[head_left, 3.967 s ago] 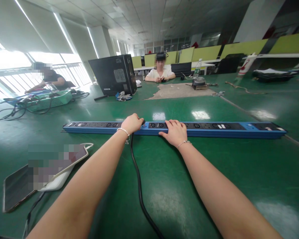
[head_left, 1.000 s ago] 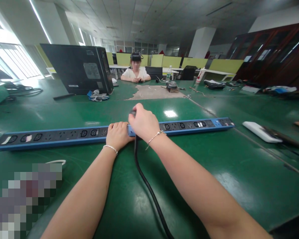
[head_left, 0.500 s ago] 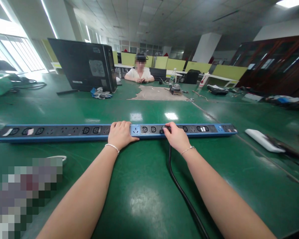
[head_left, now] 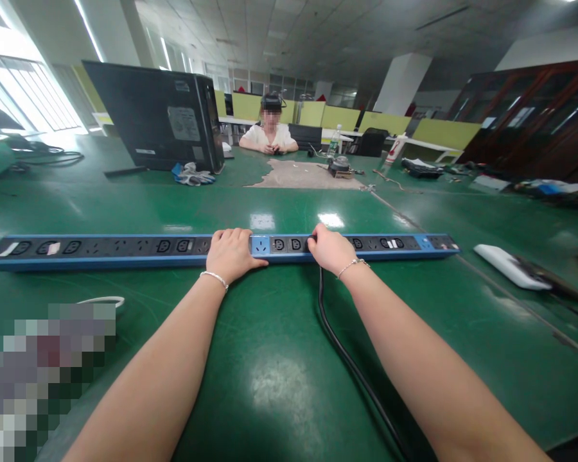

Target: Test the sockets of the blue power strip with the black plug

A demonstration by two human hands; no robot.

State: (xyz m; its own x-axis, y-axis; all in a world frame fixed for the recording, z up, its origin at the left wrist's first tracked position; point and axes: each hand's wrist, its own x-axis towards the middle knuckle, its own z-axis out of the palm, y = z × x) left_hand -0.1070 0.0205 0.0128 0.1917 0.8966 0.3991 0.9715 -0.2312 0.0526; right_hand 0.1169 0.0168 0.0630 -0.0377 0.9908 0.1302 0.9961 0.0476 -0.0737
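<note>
A long blue and black power strip (head_left: pixel 101 262) lies across the green table, its face lined with several sockets. Over its middle, my left hand (head_left: pixel 230 253) grips the strip, fingers across the top and thumb along the near edge beside a blue socket. My right hand (head_left: pixel 335 249) is closed round a black plug (head_left: pixel 311 244) at a socket right of the middle. Most of the plug is hidden by my fingers, so how deep it sits cannot be told. From under that hand a black power cord (head_left: pixel 338 343) runs down toward me.
A black computer case (head_left: pixel 158 119) stands at the back left, with gloves (head_left: pixel 193 174) beside it. Across the table sits a person (head_left: pixel 268 136). A white object (head_left: pixel 508 264) lies right of the strip. Something blurred out (head_left: pixel 48 372) lies at the near left.
My right hand has shifted slightly left and turned over the plug, now covering more of it. The cord's upper part has moved left too. My left hand keeps its hold on the strip.
</note>
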